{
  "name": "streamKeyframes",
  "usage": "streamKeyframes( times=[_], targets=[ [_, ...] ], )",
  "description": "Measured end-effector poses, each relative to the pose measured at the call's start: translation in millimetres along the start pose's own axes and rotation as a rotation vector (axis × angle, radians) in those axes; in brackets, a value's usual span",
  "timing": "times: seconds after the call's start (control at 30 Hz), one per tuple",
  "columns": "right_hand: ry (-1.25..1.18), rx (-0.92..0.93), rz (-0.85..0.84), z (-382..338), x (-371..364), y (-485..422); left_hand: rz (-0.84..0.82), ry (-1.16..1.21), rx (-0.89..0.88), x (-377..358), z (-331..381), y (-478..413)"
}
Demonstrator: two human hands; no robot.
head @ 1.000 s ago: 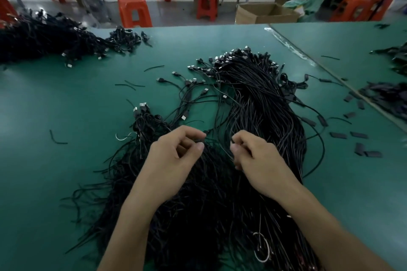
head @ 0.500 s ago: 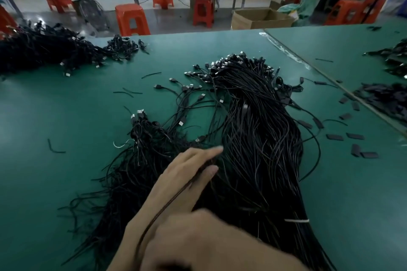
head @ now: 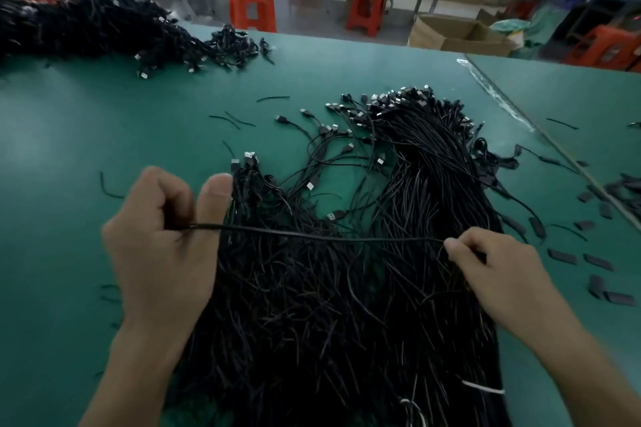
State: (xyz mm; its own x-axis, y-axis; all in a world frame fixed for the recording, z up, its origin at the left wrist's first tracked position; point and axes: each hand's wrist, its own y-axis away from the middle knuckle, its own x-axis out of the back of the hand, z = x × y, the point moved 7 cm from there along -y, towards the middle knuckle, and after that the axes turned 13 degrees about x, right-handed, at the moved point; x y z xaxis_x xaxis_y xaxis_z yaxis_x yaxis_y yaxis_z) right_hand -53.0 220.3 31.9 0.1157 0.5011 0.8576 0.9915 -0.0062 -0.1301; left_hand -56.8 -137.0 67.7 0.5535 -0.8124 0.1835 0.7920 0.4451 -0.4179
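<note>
A single thin black cable (head: pixel 312 234) is stretched taut and level between my two hands, just above a big heap of black USB cables (head: pixel 409 184) on the green table (head: pixel 104 121). My left hand (head: pixel 163 243) grips one end with curled fingers, thumb pointing up. My right hand (head: pixel 499 274) pinches the other end between thumb and fingertips. A smaller bundle of cables (head: pixel 256 191) with plugs at its far end lies beside my left thumb. A white tie (head: pixel 482 388) binds the large heap near the bottom.
Another pile of black cables (head: pixel 86 28) covers the far left of the table. Small flat black pieces (head: pixel 596 262) and short wire offcuts (head: pixel 229 120) lie scattered around. Orange stools (head: pixel 253 5) and a cardboard box (head: pixel 458 35) stand beyond the far edge.
My hands, close together over the heap a second ago, have moved apart. One cable now runs taut between them, and the view has shifted to the left.
</note>
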Motion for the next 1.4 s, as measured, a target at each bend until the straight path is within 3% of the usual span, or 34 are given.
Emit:
streamKeyframes(
  times=[0.13, 0.2, 0.3, 0.4, 0.47, 0.57, 0.67, 0.8, 0.93, 1.03, 1.13, 1.23, 1.3, 1.4],
  targets=[
    [0.420, 0.024, -0.278, -14.9, -24.0, 0.7, -0.148, -0.395, -0.185, -19.6, 23.6, 11.2],
    [0.495, 0.206, -0.326, -47.9, -36.7, 9.7, -0.284, -0.598, -0.255, -38.8, 27.7, 22.0],
    [0.106, 0.480, -0.395, -116.5, -49.1, 28.6, -0.469, -0.722, -0.244, -58.9, 17.5, 38.0],
    [-0.337, 0.452, -0.461, -143.6, -62.7, 37.4, -0.600, -0.803, -0.178, -68.4, 10.6, 45.1],
    [-0.423, 0.388, -0.364, -143.2, -68.9, 36.6, -0.651, -0.775, -0.133, -70.5, 9.0, 49.1],
    [-0.644, 0.293, -0.085, -130.7, -59.6, 28.2, -0.672, -0.623, -0.074, -67.2, 13.5, 49.7],
    [-0.645, 0.279, 0.095, -110.5, -49.1, 22.4, -0.691, -0.440, 0.047, -60.9, 10.0, 46.9],
    [-0.619, 0.278, 0.140, -90.5, -38.9, 11.4, -0.753, -0.341, 0.204, -61.4, -3.1, 47.6],
    [-0.672, 0.300, 0.169, -83.0, -39.4, -4.2, -0.894, -0.486, 0.349, -73.3, -27.1, 56.8],
    [-0.614, 0.211, 0.168, -64.4, -51.4, -26.0, -0.836, -0.530, 0.377, -75.2, -42.5, 49.6],
    [-0.441, 0.170, 0.026, -52.0, -65.5, -47.9, -0.676, -0.508, 0.322, -71.2, -46.3, 36.4],
    [-0.152, 0.267, -0.234, -59.9, -79.1, -52.1, -0.609, -0.449, 0.255, -73.5, -40.7, 35.6],
    [0.021, 0.394, -0.288, -75.3, -80.5, -44.1, -0.607, -0.467, 0.202, -79.0, -37.6, 40.2],
    [-0.141, 0.518, -0.237, -98.2, -79.6, -27.9, -0.602, -0.469, 0.134, -87.1, -33.5, 45.7]
  ],
)
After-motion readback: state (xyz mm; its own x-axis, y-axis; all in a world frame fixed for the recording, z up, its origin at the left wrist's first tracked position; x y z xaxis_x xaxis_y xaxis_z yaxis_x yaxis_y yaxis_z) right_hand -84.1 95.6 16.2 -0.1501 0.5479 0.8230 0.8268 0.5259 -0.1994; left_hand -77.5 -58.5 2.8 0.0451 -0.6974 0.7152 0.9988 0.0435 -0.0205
